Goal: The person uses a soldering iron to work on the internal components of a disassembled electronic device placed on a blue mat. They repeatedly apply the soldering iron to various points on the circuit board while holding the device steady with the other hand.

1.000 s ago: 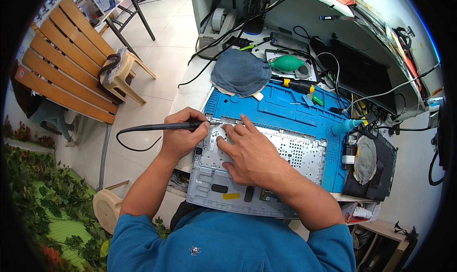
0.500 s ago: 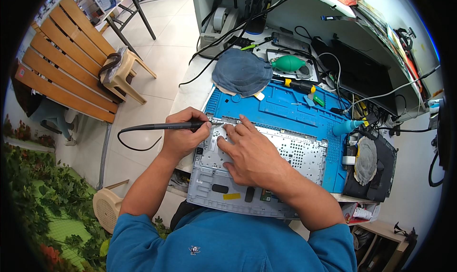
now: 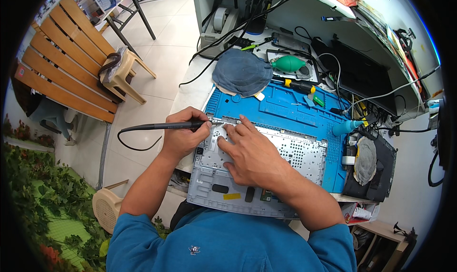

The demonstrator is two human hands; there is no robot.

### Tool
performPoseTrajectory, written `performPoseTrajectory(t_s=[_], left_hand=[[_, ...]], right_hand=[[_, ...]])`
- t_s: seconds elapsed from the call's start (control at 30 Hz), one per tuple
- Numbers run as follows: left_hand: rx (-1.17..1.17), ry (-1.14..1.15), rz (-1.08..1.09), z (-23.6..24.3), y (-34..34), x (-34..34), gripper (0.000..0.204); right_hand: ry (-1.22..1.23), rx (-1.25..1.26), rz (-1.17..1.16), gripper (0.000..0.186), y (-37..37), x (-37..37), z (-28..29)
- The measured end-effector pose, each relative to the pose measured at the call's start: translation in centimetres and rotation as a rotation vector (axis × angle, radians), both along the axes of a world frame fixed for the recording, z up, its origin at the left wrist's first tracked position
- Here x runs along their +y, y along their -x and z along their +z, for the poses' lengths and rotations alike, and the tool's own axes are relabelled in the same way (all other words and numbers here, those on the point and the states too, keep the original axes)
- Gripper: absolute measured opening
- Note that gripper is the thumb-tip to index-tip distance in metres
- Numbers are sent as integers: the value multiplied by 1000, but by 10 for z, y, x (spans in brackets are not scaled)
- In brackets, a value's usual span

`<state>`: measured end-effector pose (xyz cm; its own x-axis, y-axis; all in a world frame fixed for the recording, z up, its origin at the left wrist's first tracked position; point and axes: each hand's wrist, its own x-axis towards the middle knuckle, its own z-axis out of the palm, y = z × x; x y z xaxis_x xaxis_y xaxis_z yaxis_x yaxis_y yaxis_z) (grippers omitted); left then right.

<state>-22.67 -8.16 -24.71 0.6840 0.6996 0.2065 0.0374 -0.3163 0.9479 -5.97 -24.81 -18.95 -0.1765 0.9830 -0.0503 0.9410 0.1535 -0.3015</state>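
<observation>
A silver laptop keyboard cover [image 3: 297,150] with many small holes lies tilted across the front of the bench, inner side up. My left hand [image 3: 183,138] is closed round a black soldering iron [image 3: 166,126], its cable looping off to the left. The iron's tip touches or nearly touches the cover's upper left corner. My right hand [image 3: 252,153] lies over the cover with fingers spread, fingertips close to that tip. Whether anything tiny sits under those fingertips is hidden. Beneath the cover is a blue work mat [image 3: 290,105].
Beyond the cover lie a round grey cloth pad [image 3: 242,72], a green rubber blower [image 3: 288,63] and a yellow-black screwdriver [image 3: 300,85]. A blue bottle [image 3: 346,127] stands at the mat's right, near a dark laptop part [image 3: 384,169]. Cables hang over the bench. A wooden bench [image 3: 66,58] is at left.
</observation>
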Motion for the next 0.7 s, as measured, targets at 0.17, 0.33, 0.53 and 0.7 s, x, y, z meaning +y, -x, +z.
performPoseTrajectory(t_s=[0.17,0.33,0.53,0.7], left_hand=[[10,11,-6,-1,1,1,12],[13,-5,-2,-1,1,1,11],[10,6,0,1,0,1,11],[14,1,-6,1,0,1,12]], right_hand=[[2,3,-4,51,0,0,1],[5,10,-7,51,1,0,1],[5,7,-6,51,1,-1,1],[32,-1,-6,51,1,0,1]])
